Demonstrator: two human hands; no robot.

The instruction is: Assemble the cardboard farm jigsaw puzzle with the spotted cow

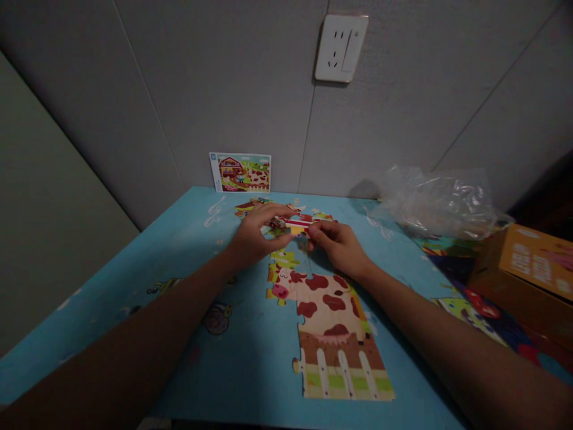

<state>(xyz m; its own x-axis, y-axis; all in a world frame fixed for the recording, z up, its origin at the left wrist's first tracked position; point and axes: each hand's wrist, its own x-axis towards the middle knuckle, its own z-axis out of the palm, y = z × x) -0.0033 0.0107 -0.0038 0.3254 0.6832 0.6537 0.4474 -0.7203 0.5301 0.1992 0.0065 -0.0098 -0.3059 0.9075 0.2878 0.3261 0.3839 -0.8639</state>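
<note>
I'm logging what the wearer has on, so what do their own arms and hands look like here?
The left forearm and right forearm are bare as far as the picture reaches, with no sleeve or cuff in view. The left hand and right hand are ungloved. No watch, bracelet or ring shows, though the dim light could hide small details.

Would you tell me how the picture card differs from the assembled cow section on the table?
The picture card stands upright against the wall; the cow section lies flat on the table. The card is straight-edged, showing a whole farm; the section is knob-edged, showing only cow and fence. The section lies nearer than the card to the left hand and right hand, which pinch a puzzle piece. Both show a brown-spotted cow.
</note>
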